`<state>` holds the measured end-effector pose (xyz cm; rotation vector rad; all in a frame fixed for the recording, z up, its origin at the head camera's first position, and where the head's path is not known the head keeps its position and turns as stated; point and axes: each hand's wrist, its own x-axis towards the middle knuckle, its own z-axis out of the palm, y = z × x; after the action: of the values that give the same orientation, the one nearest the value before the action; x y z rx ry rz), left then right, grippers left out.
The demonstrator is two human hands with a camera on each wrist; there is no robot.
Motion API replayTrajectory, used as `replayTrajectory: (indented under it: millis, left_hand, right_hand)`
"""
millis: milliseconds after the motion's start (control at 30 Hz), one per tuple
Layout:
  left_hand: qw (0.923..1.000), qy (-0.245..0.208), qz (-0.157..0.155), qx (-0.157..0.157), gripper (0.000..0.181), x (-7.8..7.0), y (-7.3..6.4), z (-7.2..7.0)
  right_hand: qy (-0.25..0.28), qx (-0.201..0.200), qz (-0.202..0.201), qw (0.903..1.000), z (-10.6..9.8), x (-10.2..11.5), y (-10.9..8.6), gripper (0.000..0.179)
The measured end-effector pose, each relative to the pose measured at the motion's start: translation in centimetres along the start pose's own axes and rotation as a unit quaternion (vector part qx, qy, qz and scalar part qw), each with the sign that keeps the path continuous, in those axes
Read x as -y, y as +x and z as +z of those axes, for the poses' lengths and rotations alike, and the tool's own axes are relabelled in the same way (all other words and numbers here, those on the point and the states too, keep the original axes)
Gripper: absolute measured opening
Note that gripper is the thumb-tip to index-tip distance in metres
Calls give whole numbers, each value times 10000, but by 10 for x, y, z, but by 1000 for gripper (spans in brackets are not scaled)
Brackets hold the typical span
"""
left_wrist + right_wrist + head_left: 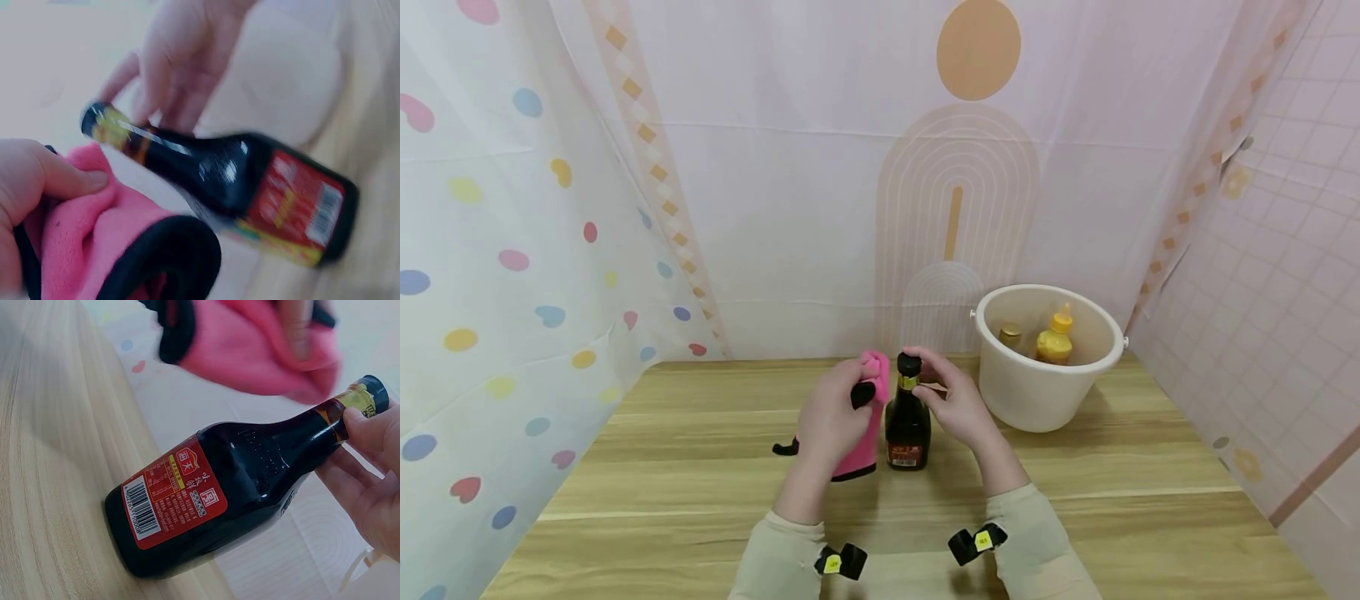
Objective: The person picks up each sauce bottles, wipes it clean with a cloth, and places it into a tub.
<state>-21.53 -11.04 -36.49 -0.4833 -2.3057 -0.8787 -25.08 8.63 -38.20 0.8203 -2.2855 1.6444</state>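
A dark soy sauce bottle [907,423] with a black cap and a red back label [175,490] stands upright on the wooden table. My right hand [958,404] holds it at the neck, thumb on the yellow neck label and the other fingers behind. Just left of the bottle, my left hand [837,415] grips a bunched pink cloth [859,450] with black edging. In the left wrist view, the thumb presses into the folds of the cloth, close beside the bottle's neck. Part of the cloth is hidden behind the left hand.
A white bucket [1037,396] stands to the right, behind my right hand. Inside it are a yellow squeeze bottle [1055,343] and a container with a gold lid [1010,332]. A patterned curtain [790,208] hangs behind the wooden table [700,475].
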Motion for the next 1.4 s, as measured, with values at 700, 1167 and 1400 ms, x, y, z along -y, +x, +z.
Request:
replayTrajectory:
  millis: [700,1167,1400]
  left_hand:
    - [9992,-364,137,-61,30,-6,-12,19]
    - [9976,-277,-406,494,29,8,-26,25]
    - [9904,-728,-1059,516,32,15,-32,28]
  right_hand:
    - [43,-81,-48,9999,1,6,-2,53]
    - [3,-90,2,10000,2,11,-2,52]
    - [45,-90,-84,9999,2,5,-1,53]
